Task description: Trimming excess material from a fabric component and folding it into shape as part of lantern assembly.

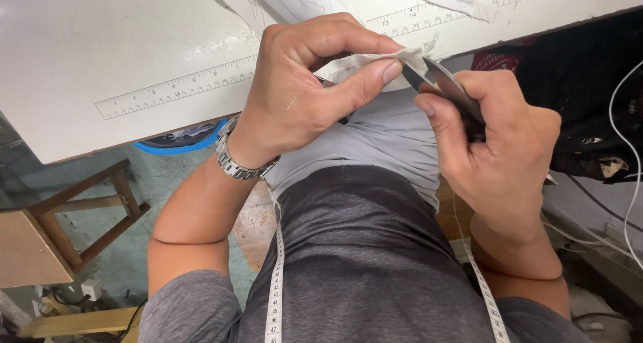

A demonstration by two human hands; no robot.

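Head view, looking straight down, and I see both hands up at the table edge. The left hand (305, 88) is curled tight, thumb and forefinger pinched on a piece of pale fabric (375, 61), holding its frayed edge out toward the other hand. There is a metal wristwatch (234, 157) on that wrist. The right hand (499, 145) is wrapped in a fist around a pair of dark thread snips (442, 85), thumb pressing along the side; the blades point up and left and their tips sit right at the corner of the fabric, touching or just about, I cannot tell which. Whether the blades are parted or closed I cannot make out either.

Behind the hands I see the white worktable (100, 41) with a ruler scale (181, 85) printed along its near edge and a second scale further back. A loose fabric strip (459, 1) lies on the tabletop at upper right. A white measuring tape (276, 276) hangs round the person's neck, both ends running down over the grey shirt. Down on the left there is a wooden stool (80, 209) on the floor, and a blue round rim (181, 142) peeks out from under the table. White cables (626, 142) loop along the right side over dark clutter.
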